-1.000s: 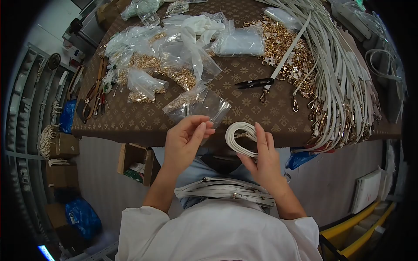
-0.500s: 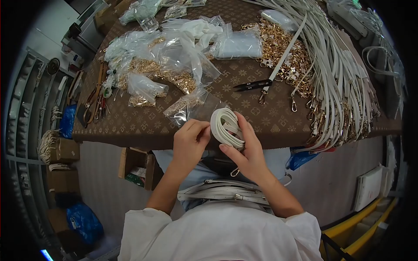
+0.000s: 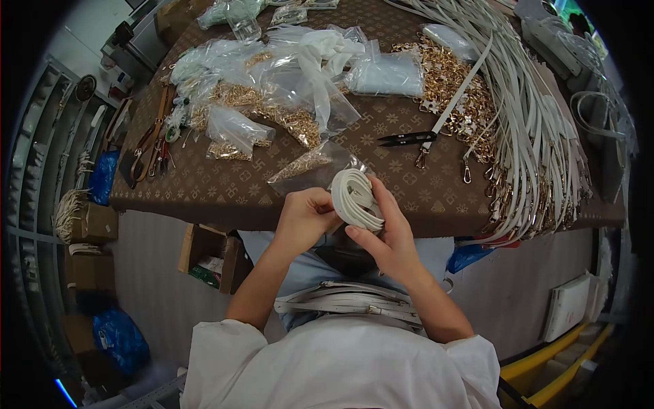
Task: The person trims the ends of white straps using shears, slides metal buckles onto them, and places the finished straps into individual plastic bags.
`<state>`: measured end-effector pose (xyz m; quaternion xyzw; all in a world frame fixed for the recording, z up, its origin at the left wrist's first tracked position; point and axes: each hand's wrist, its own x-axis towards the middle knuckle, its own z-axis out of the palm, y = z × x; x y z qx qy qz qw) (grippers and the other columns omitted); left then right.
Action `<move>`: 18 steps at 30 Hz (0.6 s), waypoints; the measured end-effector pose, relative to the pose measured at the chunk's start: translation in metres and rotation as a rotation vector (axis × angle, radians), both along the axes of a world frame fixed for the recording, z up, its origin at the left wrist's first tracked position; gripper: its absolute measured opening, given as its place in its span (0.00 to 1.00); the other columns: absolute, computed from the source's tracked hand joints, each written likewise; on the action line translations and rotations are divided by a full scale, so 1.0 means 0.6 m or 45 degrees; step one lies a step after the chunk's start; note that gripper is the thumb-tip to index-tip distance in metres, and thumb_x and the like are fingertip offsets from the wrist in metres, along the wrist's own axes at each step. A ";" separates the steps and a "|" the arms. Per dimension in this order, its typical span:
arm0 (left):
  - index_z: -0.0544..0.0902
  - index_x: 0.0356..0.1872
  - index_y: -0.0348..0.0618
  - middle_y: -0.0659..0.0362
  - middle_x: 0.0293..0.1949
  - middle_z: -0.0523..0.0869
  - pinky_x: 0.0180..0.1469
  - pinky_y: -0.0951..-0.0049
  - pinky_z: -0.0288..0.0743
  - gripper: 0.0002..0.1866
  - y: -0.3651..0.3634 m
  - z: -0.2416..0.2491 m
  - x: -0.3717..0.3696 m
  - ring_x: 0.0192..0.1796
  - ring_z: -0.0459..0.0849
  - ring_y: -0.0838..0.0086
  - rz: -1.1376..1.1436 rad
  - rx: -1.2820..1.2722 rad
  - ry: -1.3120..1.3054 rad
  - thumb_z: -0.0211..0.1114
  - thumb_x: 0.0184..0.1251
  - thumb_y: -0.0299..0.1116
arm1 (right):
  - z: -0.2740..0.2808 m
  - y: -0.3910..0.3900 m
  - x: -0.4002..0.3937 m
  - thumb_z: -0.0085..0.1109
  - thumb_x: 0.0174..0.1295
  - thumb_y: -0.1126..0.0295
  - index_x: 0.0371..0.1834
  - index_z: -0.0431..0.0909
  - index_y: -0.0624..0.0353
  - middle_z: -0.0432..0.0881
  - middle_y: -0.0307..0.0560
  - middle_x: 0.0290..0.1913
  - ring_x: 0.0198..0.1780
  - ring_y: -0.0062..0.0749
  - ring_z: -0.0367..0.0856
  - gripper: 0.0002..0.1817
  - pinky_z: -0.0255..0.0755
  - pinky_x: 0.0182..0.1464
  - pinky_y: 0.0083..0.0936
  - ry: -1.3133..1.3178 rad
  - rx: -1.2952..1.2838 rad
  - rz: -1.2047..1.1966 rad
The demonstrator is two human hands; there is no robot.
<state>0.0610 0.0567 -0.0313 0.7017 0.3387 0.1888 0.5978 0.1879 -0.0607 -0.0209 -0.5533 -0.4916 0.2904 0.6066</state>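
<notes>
A coiled white strap (image 3: 349, 198) is held above the near edge of the table, its loops stacked in a thick roll. My right hand (image 3: 392, 232) is closed around the coil's right side, thumb in front and fingers behind. At the coil's left side my left hand (image 3: 304, 217) has its fingers bent and pinched together, and whatever lies between them is hidden. Just beyond the hands lies a clear plastic bag (image 3: 303, 167) of small gold pieces. Several white straps with buckles (image 3: 354, 300) rest across my lap.
The brown patterned tablecloth (image 3: 252, 191) carries bags of gold hardware (image 3: 238, 92), black thread snips (image 3: 407, 139), a pile of gold clasps (image 3: 470, 116) and a large bundle of white straps (image 3: 524, 123). An open cardboard box (image 3: 204, 249) stands under the table.
My left hand has come closer against the coil, its fingertips now at the lower left edge. The gold clasp that hung below my right hand no longer shows. The view has shifted slightly.
</notes>
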 end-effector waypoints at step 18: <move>0.80 0.33 0.39 0.58 0.26 0.75 0.26 0.72 0.73 0.09 -0.019 0.035 -0.007 0.25 0.78 0.67 -0.104 1.421 -0.098 0.65 0.49 0.23 | -0.008 0.001 -0.031 0.65 0.47 0.71 0.65 0.53 0.70 0.69 0.56 0.43 0.32 0.49 0.78 0.42 0.75 0.28 0.35 -0.888 -0.387 -0.322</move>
